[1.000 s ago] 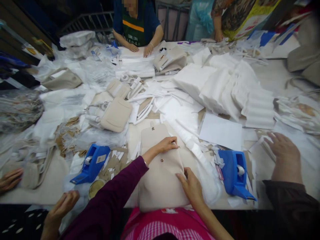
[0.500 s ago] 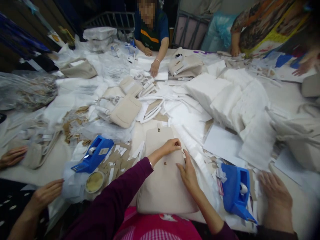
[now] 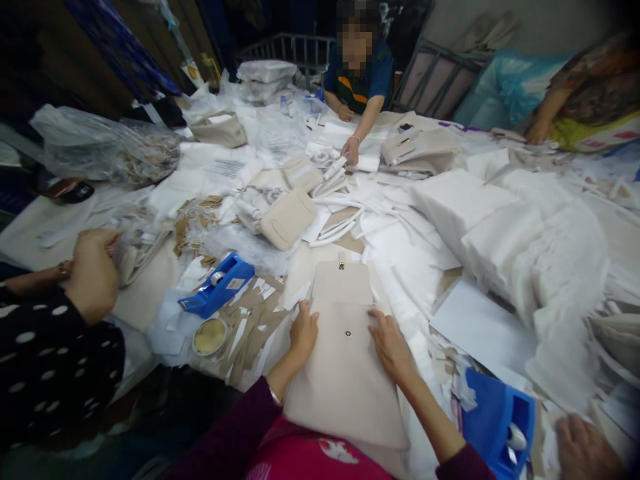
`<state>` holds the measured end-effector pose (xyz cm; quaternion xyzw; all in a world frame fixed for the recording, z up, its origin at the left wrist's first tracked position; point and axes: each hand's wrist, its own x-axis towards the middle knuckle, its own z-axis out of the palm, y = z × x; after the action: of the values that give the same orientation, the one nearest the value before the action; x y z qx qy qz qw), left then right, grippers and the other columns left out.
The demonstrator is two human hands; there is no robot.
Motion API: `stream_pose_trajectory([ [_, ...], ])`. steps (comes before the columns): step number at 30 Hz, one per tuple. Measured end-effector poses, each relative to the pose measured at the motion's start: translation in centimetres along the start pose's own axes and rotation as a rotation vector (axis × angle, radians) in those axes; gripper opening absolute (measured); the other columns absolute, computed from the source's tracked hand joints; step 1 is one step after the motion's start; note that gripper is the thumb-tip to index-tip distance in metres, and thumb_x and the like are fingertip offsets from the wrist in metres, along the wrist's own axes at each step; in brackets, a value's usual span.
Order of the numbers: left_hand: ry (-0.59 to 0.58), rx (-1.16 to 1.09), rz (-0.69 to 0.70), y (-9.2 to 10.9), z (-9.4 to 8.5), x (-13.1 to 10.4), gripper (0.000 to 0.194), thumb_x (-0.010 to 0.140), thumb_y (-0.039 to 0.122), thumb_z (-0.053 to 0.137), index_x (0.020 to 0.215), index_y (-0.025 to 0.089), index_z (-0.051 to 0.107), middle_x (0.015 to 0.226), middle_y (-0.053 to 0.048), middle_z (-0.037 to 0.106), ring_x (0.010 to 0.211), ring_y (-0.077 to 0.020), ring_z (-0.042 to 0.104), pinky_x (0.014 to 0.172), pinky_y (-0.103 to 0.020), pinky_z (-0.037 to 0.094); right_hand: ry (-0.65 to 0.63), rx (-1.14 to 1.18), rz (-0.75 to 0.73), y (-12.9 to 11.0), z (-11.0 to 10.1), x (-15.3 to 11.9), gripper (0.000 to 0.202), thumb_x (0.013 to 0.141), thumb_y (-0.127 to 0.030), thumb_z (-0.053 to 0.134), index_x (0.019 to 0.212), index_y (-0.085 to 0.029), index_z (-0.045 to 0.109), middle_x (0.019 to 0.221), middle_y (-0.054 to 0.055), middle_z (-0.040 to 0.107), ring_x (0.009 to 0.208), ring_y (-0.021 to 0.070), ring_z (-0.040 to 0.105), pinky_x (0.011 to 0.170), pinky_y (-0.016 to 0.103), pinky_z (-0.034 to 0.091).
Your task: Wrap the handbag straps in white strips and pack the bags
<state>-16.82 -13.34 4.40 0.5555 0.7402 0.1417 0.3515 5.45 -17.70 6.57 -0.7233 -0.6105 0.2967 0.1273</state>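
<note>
A beige handbag (image 3: 345, 387) lies flat before me, its lower end against my lap. Its flap (image 3: 341, 287) is folded open away from me, with a small metal clasp (image 3: 341, 265) at the tip. A round metal stud (image 3: 349, 333) sits on the front panel. My left hand (image 3: 303, 333) grips the bag's left edge near the flap fold, thumb on top. On the opposite edge, my right hand (image 3: 391, 343) holds the side with bent fingers. The undersides of both edges are hidden.
Blue tape dispensers stand left (image 3: 217, 285) and right (image 3: 497, 423). A round tub (image 3: 210, 335) is beside brown paper strips (image 3: 250, 330). White padding (image 3: 520, 233) heaps at right. Co-workers' hands are at left (image 3: 93, 273), lower right (image 3: 587, 443) and across the table (image 3: 351, 151).
My left hand has moved from above the flap's right side to the bag's left edge. The right hand now holds the right edge. The view has swung left.
</note>
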Motion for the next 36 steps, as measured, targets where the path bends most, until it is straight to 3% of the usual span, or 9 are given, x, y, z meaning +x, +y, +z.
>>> stream_pose_trajectory([
  [4, 0.035, 0.036, -0.041, -0.6, 1.1, 0.3, 0.039, 0.091, 0.024, 0.035, 0.128, 0.014, 0.043, 0.098, -0.017, 0.068, 0.086, -0.0279, 0.064, 0.075, -0.037, 0.045, 0.003, -0.154, 0.040, 0.2, 0.9, 0.8, 0.036, 0.096, -0.031, 0.029, 0.127, -0.026, 0.047, 0.103, 0.007, 0.053, 0.069, 0.0172, 0.057, 0.059, 0.029, 0.039],
  [9, 0.088, 0.202, 0.036, -0.1, 1.3, -0.2, 0.056, 0.087, 0.011, 0.030, 0.141, 0.025, 0.034, 0.125, -0.016, 0.056, 0.103, -0.0265, 0.060, 0.084, -0.039, 0.047, 0.005, -0.244, 0.008, 0.8, 1.4, 1.0, 0.039, 0.097, -0.031, 0.031, 0.133, -0.028, 0.045, 0.102, 0.007, 0.054, 0.065, 0.0159, 0.057, 0.057, 0.028, 0.038],
  [12, 0.112, 0.370, 0.286, 1.2, 1.1, -1.0, 0.067, 0.083, 0.002, 0.025, 0.141, 0.033, 0.034, 0.142, -0.010, 0.043, 0.126, -0.0279, 0.044, 0.102, -0.048, 0.036, 0.023, -0.290, -0.024, 1.1, 1.5, 1.0, 0.040, 0.097, -0.032, 0.030, 0.134, -0.028, 0.046, 0.102, 0.007, 0.054, 0.065, 0.0156, 0.058, 0.056, 0.027, 0.038],
  [15, -0.079, 0.399, 0.675, 2.3, 1.4, -1.9, 0.058, 0.088, 0.007, 0.026, 0.138, 0.033, 0.040, 0.145, -0.004, 0.043, 0.135, -0.0224, 0.033, 0.114, -0.048, 0.022, 0.039, -0.293, -0.049, 1.6, 1.8, 1.2, 0.040, 0.097, -0.032, 0.030, 0.133, -0.028, 0.047, 0.103, 0.008, 0.055, 0.064, 0.0156, 0.058, 0.055, 0.027, 0.039],
  [17, -0.198, 0.399, 0.790, 2.6, 2.1, -2.4, 0.049, 0.092, 0.020, 0.032, 0.139, 0.034, 0.039, 0.145, -0.002, 0.043, 0.137, -0.0215, 0.032, 0.117, -0.048, 0.019, 0.032, -0.269, -0.051, 1.9, 2.0, 1.6, 0.040, 0.097, -0.032, 0.031, 0.133, -0.029, 0.048, 0.104, 0.008, 0.055, 0.065, 0.0162, 0.059, 0.054, 0.027, 0.039],
  [21, -0.195, 0.433, 0.740, 2.5, 3.1, -2.6, 0.055, 0.088, 0.044, 0.047, 0.141, 0.041, 0.031, 0.152, 0.000, 0.034, 0.142, -0.0299, 0.022, 0.115, -0.060, 0.011, -0.017, -0.205, 0.015, 1.8, 1.8, 2.2, 0.041, 0.097, -0.037, 0.029, 0.134, -0.031, 0.048, 0.107, 0.010, 0.056, 0.069, 0.0181, 0.062, 0.058, 0.028, 0.041],
  [30, -0.160, 0.464, 0.841, 0.5, 4.3, -0.1, 0.055, 0.086, 0.042, 0.050, 0.137, 0.052, 0.031, 0.149, 0.006, 0.038, 0.140, -0.0314, 0.026, 0.113, -0.061, 0.004, -0.060, 0.005, 0.189, 1.3, 2.2, 2.2, 0.045, 0.096, -0.046, 0.029, 0.136, -0.033, 0.043, 0.111, 0.007, 0.063, 0.094, 0.0230, 0.062, 0.083, 0.039, 0.047],
  [33, -0.152, 0.496, 0.853, 0.5, 4.4, -0.3, 0.053, 0.087, 0.043, 0.049, 0.137, 0.050, 0.033, 0.149, 0.005, 0.039, 0.139, -0.0316, 0.026, 0.112, -0.060, 0.004, 0.075, 0.160, 0.072, 4.3, 1.2, 2.6, 0.043, 0.093, -0.037, 0.038, 0.132, -0.023, 0.049, 0.111, 0.007, 0.063, 0.097, 0.0204, 0.060, 0.089, 0.034, 0.045],
  [36, -0.130, 0.521, 0.881, 0.7, 4.1, -0.7, 0.053, 0.089, 0.042, 0.048, 0.139, 0.046, 0.031, 0.148, 0.003, 0.040, 0.137, -0.0314, 0.028, 0.112, -0.060, 0.005, 0.410, 0.143, 0.085, 9.9, -2.3, 3.0, 0.038, 0.086, -0.022, 0.039, 0.119, -0.013, 0.056, 0.105, 0.011, 0.060, 0.096, 0.0219, 0.056, 0.089, 0.035, 0.045],
])
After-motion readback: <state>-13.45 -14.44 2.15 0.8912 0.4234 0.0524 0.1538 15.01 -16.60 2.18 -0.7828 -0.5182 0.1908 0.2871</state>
